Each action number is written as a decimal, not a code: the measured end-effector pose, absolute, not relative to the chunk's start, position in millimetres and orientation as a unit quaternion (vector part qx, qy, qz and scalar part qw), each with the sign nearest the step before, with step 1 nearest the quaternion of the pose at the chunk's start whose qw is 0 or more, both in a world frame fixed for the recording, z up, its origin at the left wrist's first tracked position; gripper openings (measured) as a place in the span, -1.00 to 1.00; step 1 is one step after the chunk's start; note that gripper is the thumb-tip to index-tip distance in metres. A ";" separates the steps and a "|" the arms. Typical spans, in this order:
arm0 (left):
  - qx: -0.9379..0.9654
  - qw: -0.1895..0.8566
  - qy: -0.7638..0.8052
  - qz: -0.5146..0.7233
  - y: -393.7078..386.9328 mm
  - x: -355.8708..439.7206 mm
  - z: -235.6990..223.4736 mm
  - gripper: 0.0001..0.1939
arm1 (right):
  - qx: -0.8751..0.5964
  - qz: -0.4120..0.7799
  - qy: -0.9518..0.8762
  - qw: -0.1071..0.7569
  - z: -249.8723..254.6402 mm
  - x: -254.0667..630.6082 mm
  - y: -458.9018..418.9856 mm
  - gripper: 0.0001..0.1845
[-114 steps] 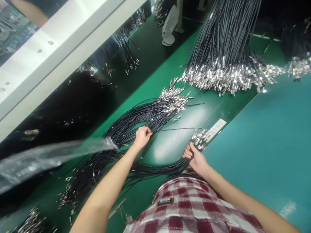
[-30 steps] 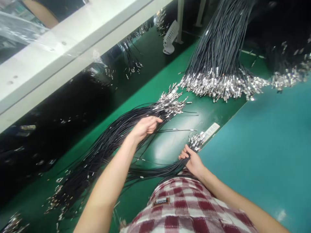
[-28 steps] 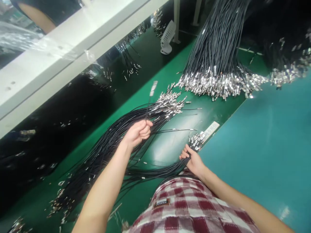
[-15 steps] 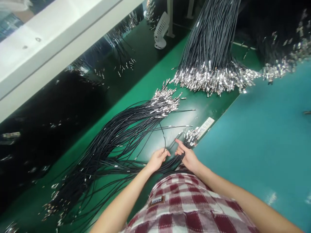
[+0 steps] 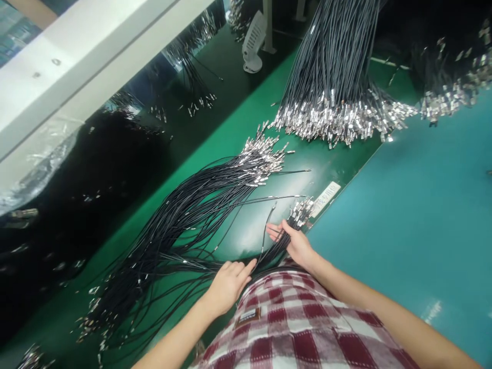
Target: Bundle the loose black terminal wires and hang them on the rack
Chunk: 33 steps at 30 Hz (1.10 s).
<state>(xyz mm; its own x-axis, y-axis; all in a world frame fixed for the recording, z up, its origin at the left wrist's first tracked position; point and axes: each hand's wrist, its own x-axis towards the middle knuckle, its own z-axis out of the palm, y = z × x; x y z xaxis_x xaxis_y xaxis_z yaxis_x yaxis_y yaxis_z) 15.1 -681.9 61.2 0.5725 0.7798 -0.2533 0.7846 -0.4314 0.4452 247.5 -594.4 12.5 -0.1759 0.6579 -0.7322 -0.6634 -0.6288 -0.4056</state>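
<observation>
Black cables with silvery metal ends lie across the green table. My right hand (image 5: 295,242) holds a small bundle of cables (image 5: 280,247) just below its metal ends (image 5: 303,211), thumb across the top and fingertips sticking out on the far side. To its left, my left hand (image 5: 229,283) is closed over the same bundle lower down, index finger stretched along it; its other fingertips are partly hidden. Between the hands one loose cable (image 5: 265,230) stands away from the bundle. Beyond them a larger pile of cables (image 5: 180,200) spreads leftward.
A thick hank of cables (image 5: 330,66) hangs over the back of the green table (image 5: 226,133). A white fan (image 5: 254,43) stands near a post. A white label (image 5: 326,197) is stuck at the table edge. A white beam (image 5: 88,61) crosses the upper left.
My left hand has moved down and left, from a single raised cable onto the bundle. That cable now leans beside my right fingers. My right index finger no longer points up at it.
</observation>
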 end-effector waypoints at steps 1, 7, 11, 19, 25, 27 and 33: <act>0.859 0.242 0.452 -0.006 -685.6 15.4 58.5 -0.54 | -0.472 0.769 -0.001 0.431 13.3 246.4 -594.2 -0.64; 0.876 0.205 0.435 0.028 -687.0 21.7 36.3 -0.52 | -0.484 0.755 0.030 0.441 18.0 242.7 -590.4 -0.65; 0.857 0.249 0.451 -0.014 -691.5 27.5 28.9 -0.52 | -0.481 0.747 0.040 0.456 22.9 245.6 -594.1 -0.67; 0.757 0.400 0.513 0.057 -667.9 25.6 42.8 -0.01 | -0.379 0.820 -0.018 0.429 57.6 236.0 -593.3 -0.34; 0.613 0.426 0.656 -0.109 -653.8 -69.2 98.5 -0.74 | -0.281 0.839 -0.136 0.445 163.3 211.4 -566.8 -0.25; 0.594 0.340 0.718 -0.129 -666.1 -94.4 120.8 -0.74 | -0.276 0.819 -0.154 0.479 170.2 217.3 -562.8 -0.22; 0.612 0.328 0.676 -0.245 -709.8 -54.5 89.3 -0.53 | -0.397 0.794 -0.101 0.449 64.1 247.0 -582.2 -0.31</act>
